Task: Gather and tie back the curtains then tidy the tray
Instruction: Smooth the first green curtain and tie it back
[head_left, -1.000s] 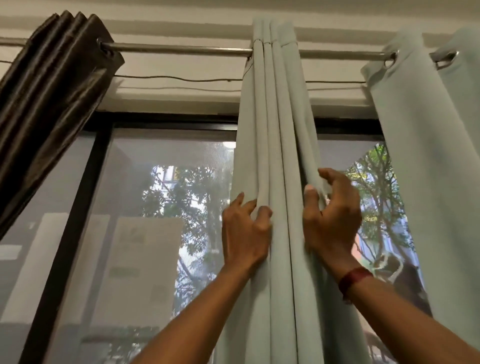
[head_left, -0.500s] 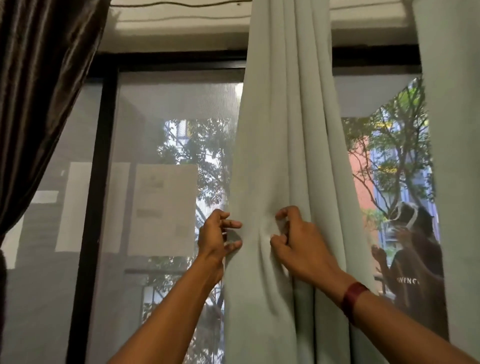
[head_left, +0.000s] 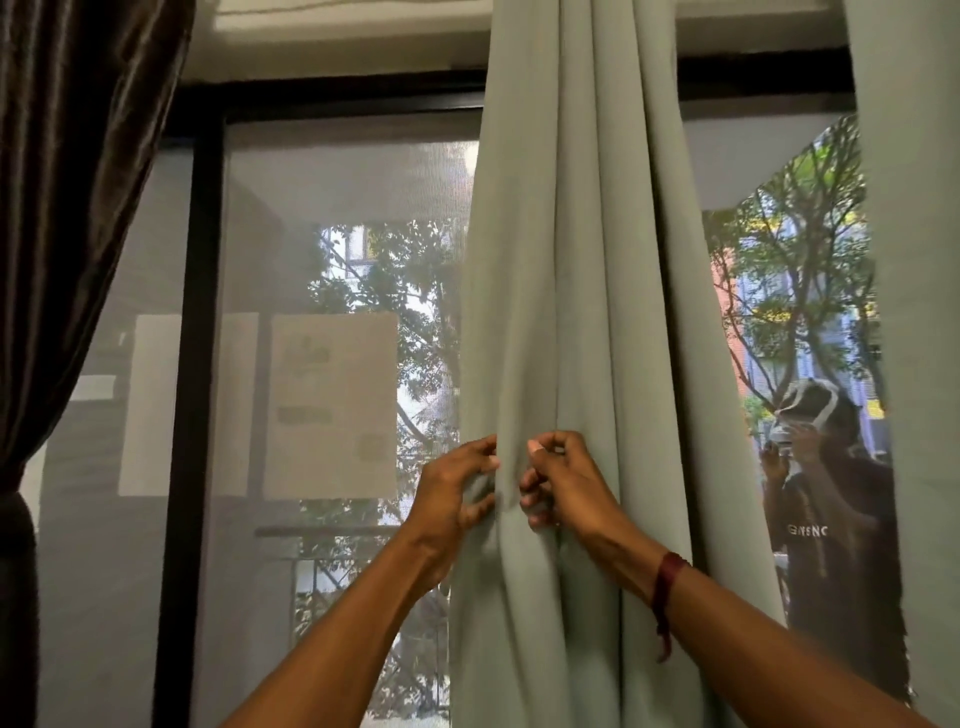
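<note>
A pale green curtain (head_left: 576, 270) hangs gathered in folds down the middle of the window. My left hand (head_left: 454, 491) grips its left edge, fingers curled into the cloth. My right hand (head_left: 563, 480) pinches a fold just to the right, almost touching the left hand. A dark red band circles my right wrist. A second pale green curtain (head_left: 914, 312) hangs at the far right. A dark brown curtain (head_left: 78, 197) at the left is drawn in low at its side. No tray is in view.
A black window frame post (head_left: 189, 364) stands left of centre, with mesh-screened glass (head_left: 322, 218) behind the curtains. The glass at the right reflects a person (head_left: 826, 499). Trees and buildings show outside.
The view has dropped from the curtain rod to mid-window. Both hands slid down the green curtain and came together, bunching its folds between them.
</note>
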